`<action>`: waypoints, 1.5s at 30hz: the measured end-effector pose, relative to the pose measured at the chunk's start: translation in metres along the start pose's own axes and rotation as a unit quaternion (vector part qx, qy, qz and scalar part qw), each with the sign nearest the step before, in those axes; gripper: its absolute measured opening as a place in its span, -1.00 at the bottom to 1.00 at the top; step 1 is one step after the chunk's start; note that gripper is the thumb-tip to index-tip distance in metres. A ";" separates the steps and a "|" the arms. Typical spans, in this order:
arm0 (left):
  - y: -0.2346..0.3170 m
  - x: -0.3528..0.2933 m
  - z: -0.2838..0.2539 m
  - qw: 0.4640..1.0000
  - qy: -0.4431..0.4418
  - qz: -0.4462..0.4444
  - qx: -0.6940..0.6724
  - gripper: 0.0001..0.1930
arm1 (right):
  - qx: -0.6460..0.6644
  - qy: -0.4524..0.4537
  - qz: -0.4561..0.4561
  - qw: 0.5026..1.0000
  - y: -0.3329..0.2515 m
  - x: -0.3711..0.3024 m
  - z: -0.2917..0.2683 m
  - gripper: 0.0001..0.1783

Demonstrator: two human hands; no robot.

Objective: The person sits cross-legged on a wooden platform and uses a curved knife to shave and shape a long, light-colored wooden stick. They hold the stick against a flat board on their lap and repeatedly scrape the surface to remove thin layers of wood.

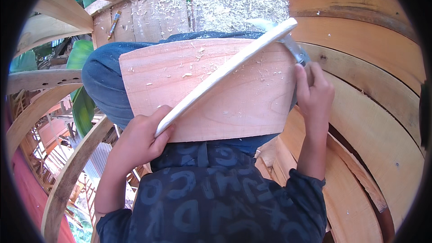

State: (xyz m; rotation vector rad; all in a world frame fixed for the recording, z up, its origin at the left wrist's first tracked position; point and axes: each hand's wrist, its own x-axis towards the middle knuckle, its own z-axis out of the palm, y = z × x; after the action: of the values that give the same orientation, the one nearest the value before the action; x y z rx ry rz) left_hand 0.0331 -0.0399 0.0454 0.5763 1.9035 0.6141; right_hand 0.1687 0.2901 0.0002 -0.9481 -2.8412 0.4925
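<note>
Left hand (143, 137) clasps a pale wooden stick (225, 73); right hand (316, 87) grips a metal tool (294, 51) (blurred, perhaps an adze).

I look through one wide lens on the person's head, aimed steeply down, near enough that the stick (225, 73) crosses mid-view. Past the board's (238, 105) far edge I get shavings-strewn planks (144, 20); below its near edge, the wearer's shirt (211, 198).
</note>
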 end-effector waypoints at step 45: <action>0.003 0.000 0.009 0.999 0.024 0.004 0.030 -0.79 | 0.151 0.037 0.085 0.984 -0.015 -0.035 -0.002 -0.66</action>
State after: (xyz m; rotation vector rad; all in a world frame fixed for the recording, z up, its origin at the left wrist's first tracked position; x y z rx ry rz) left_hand 0.0416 -0.0361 0.0443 0.6126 1.9703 0.5825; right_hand 0.1885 0.2583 0.0072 -1.1219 -2.5335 0.8592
